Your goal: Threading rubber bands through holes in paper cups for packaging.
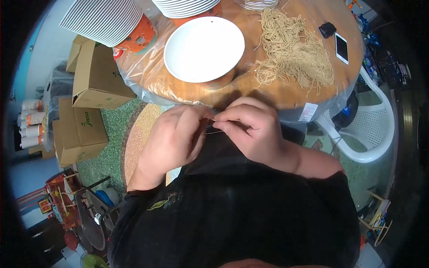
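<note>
Strand [215,132] partly out of sight between left fingers [200,112] and right fingers [236,114]

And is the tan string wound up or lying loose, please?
Loose: the tan string spreads in a wavy heap across the wooden table.

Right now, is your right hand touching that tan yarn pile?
Apart: the head view shows bare tabletop between the right hand and the tan yarn pile.

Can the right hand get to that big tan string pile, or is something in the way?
Nothing I can see blocks it. Between the right hand and the tan string pile there is only the near part of the table. The white plate sits left of the pile, out of the way.
</note>
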### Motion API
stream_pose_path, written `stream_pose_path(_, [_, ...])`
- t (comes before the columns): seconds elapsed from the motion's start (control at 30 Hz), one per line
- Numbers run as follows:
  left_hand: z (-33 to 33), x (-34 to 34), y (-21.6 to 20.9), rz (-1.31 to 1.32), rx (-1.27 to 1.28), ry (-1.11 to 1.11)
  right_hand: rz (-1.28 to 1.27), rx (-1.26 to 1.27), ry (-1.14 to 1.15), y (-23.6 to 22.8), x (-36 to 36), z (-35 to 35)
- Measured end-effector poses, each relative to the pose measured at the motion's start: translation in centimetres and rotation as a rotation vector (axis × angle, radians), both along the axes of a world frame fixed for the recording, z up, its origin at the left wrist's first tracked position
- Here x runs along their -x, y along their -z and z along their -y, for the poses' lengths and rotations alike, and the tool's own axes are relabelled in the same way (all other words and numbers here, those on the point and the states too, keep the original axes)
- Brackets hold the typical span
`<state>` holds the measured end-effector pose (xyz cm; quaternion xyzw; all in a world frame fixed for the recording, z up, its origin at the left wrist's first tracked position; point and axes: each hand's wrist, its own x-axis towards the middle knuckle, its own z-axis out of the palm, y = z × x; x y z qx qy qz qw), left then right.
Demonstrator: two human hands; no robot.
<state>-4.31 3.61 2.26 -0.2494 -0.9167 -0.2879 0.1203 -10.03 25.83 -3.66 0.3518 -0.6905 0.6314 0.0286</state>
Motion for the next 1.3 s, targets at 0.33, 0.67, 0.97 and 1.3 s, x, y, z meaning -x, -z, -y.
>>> stream_pose_path(0.33, [2.9,4.8,1.1,-0.344,0.104,-0.18,0.466,0.244,-0.025,0.9,1.3,-1.5])
stream_pose_path(0.67, [-0.1,6.6,0.3,-0.195,0.189,-0.081,0.516,0.568,0.032,0.6,3.5,-2.1])
stream_pose_path(0.97, [-2.7,7.1,0.2,-0.4,0.021,0.07,0.498,0.353,0.012,0.5,2.6,-2.4])
stream_pose_path(1.3, [-2.3,7.6,0.6,-0.402,0.079,0.224,0.534,0.307,-0.013,0.9,2.0,-2.4])
